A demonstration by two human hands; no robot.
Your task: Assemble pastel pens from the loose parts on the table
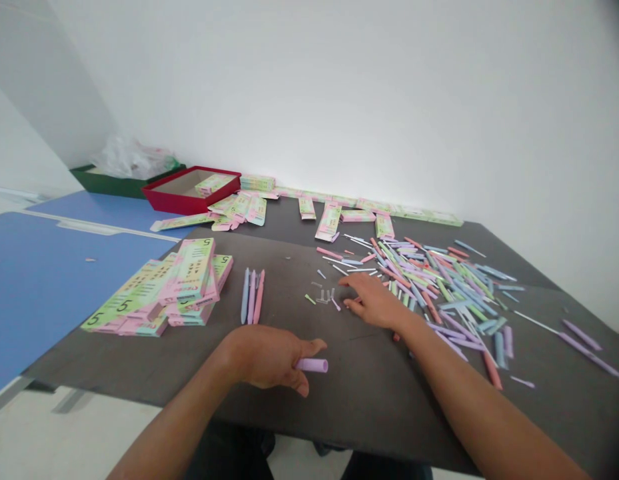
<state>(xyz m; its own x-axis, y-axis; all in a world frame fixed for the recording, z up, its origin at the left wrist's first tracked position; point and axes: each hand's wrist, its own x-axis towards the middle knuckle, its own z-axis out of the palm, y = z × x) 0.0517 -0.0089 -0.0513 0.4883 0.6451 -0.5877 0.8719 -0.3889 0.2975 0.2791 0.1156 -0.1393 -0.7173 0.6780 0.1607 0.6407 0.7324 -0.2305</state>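
Note:
My left hand [272, 357] is closed around a lilac pen barrel [313, 365], whose hollow end sticks out to the right between thumb and fingers. To the right, my right hand [372, 300] is low over the table at the left edge of a heap of pen parts [429, 273]. Its thumb and forefinger are apart, and I see nothing between them. Small clear plastic pieces [324, 295] and a green clip [310, 299] lie just left of its fingertips. Three assembled pens [252, 297], blue, lilac and pink, lie side by side beyond my left hand.
Pink and green pen boxes [189, 270] are piled at the left of the dark table [289, 260]. More boxes [329, 220] lie along the wall. A red tray [189, 200] and a green tray [124, 183] with a plastic bag [134, 159] stand at the back left.

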